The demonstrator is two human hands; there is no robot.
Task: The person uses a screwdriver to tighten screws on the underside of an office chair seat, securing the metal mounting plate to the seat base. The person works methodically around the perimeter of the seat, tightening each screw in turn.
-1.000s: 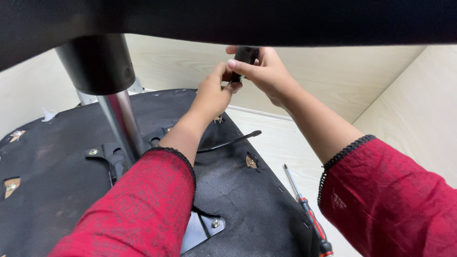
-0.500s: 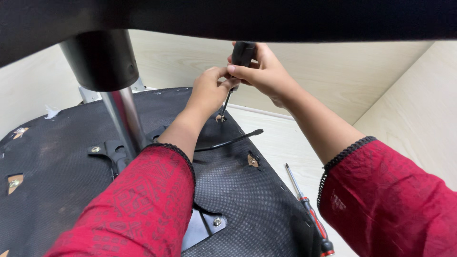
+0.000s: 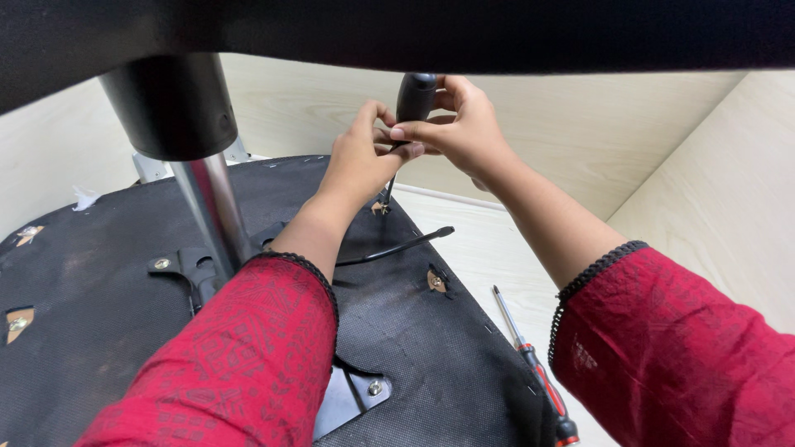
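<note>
While the upturned chair seat (image 3: pixel 414 331) lies underside-up on the floor, driving or loosening a screw (image 3: pixel 383 207) near its far edge looks like the step in hand. Right hand (image 3: pixel 464 124) closed around the black handle of a screwdriver (image 3: pixel 411 103), shaft angled down toward the screw. Left hand (image 3: pixel 360 157) pinched narrow on the upper shaft just under the handle, steadying it. Tip appears to meet the screw head; cannot tell whether fully seated. Next move probably calls for downward pressure and a straight shaft while turning. Second screwdriver, red-handled (image 3: pixel 538 381), idle on the floor beside the seat. Chrome column (image 3: pixel 215 207) rising at left, black lever (image 3: pixel 397 247) across the fabric.
</note>
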